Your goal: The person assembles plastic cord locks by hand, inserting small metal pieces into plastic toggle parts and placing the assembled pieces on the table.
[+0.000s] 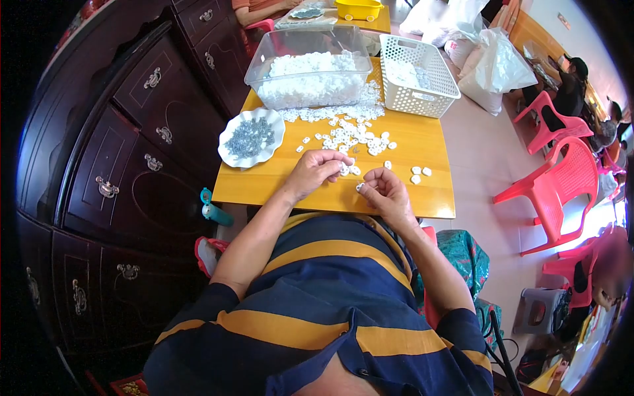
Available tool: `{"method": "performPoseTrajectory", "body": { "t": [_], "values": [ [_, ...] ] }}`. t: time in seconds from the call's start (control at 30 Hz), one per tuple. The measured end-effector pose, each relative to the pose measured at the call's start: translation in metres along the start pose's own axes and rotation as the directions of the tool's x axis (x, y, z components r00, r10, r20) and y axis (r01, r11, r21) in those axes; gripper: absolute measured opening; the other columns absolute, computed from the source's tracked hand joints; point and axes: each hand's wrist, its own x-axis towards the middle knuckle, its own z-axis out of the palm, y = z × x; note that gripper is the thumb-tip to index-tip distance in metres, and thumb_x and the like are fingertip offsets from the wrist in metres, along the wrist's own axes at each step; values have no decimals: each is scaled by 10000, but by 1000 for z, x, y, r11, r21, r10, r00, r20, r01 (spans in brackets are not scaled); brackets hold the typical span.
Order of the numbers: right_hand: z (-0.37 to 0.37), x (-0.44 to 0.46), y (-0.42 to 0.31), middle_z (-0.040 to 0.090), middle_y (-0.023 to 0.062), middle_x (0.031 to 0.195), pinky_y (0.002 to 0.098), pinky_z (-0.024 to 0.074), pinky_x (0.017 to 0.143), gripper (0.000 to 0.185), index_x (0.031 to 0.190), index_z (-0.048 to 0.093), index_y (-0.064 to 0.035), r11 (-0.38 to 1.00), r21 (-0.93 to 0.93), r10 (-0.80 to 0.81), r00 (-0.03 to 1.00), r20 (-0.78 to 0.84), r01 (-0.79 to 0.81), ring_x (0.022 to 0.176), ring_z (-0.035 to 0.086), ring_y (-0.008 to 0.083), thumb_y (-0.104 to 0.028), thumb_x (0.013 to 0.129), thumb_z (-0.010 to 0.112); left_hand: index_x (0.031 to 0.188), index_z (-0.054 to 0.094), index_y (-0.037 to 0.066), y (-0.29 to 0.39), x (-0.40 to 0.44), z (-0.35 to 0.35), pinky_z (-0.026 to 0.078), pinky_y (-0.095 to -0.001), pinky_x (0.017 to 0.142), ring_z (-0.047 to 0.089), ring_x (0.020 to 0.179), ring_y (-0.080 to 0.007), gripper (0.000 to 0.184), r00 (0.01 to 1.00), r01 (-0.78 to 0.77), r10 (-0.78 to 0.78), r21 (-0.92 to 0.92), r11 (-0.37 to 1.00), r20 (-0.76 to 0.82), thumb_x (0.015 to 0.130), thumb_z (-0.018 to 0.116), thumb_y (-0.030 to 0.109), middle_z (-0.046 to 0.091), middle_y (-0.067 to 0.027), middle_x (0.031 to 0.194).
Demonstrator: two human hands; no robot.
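Observation:
My left hand (312, 174) is over the front of the yellow table, thumb and fingertips closed at a small white plastic piece (344, 169). Close beside it, my right hand (388, 195) pinches another small white piece with a dark hole (360, 187) between thumb and forefinger. A loose heap of similar white pieces (350, 134) lies just beyond my hands. A few white pieces (416, 170) sit apart to the right. On the left, a white scalloped plate (224, 153) carries many small grey parts (251, 137), too fine to make out.
A clear plastic bin (310, 96) and a white perforated basket (420, 102), both with white pieces, stand at the table's back. Dark cabinets (132, 158) flank the left. Red chairs (555, 188), white sacks (495, 69) and other people are to the right. A teal bottle (216, 212) stands below the table edge.

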Motion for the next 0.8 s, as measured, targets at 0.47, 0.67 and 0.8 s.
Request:
{"method": "performPoseTrajectory", "body": {
  "t": [0.47, 0.67, 0.8],
  "values": [
    [-1, 1, 5, 603, -42, 863, 150, 425, 591, 204, 1086, 553, -59, 999, -54, 3, 999, 38, -1, 684, 526, -1, -76, 932, 685, 1011, 688, 28, -1, 1, 0, 483, -212, 638, 562, 688, -52, 133, 998, -9, 15, -115, 993, 53, 908, 624, 81, 635, 16, 811],
    [0, -1, 2, 600, -44, 862, 151, 425, 589, 194, 1076, 553, -58, 997, -74, 24, 998, 59, -20, 687, 527, -3, -72, 931, 682, 1015, 712, 19, 0, 0, 4, 456, -201, 613, 534, 675, -36, 150, 994, -30, 32, -20, 999, 104, 922, 614, 85, 615, 32, 761],
    [-1, 0, 4, 600, -43, 863, 152, 425, 590, 192, 1073, 552, -57, 997, -80, 12, 998, 64, -7, 690, 528, -2, -72, 932, 681, 1013, 722, 18, 2, -1, 5, 448, -198, 603, 530, 671, -29, 155, 994, -27, 28, -11, 1000, 104, 930, 612, 89, 610, 38, 747]
  ]
}}
